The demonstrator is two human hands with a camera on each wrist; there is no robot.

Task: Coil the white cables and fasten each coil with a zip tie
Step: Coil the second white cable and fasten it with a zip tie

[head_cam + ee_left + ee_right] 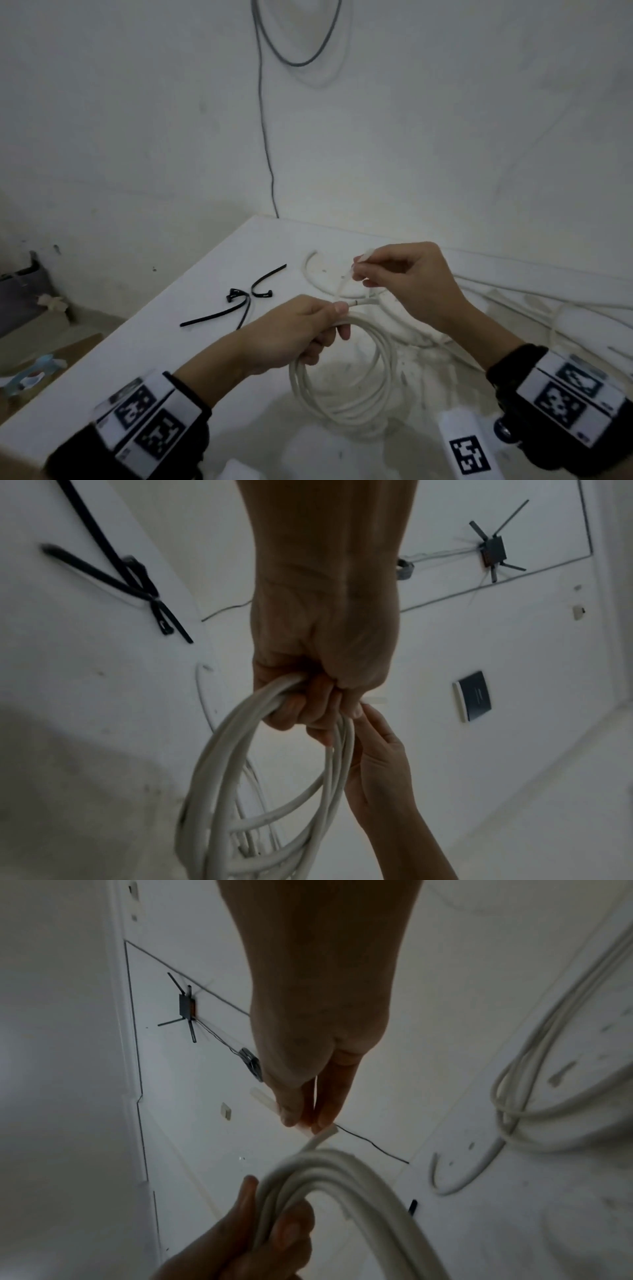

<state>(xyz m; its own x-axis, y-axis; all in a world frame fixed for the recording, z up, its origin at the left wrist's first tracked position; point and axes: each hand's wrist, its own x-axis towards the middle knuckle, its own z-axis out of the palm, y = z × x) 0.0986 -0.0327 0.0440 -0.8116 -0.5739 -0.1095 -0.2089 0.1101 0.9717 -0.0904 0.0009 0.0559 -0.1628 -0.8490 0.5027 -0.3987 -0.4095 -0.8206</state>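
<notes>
A coil of white cable hangs from my left hand, whose fingers are curled round the top of the loops; the cable's cut end sticks out beside the thumb. In the left wrist view the coil hangs below the fist. Just above it, my right hand pinches a translucent white zip tie between thumb and fingers. The right wrist view shows the zip tie held close over the coil, apart from it.
Several black zip ties lie on the white table to the left. A loose white cable arc lies behind the hands, and more white cable is piled at the right. A grey wire hangs down the wall.
</notes>
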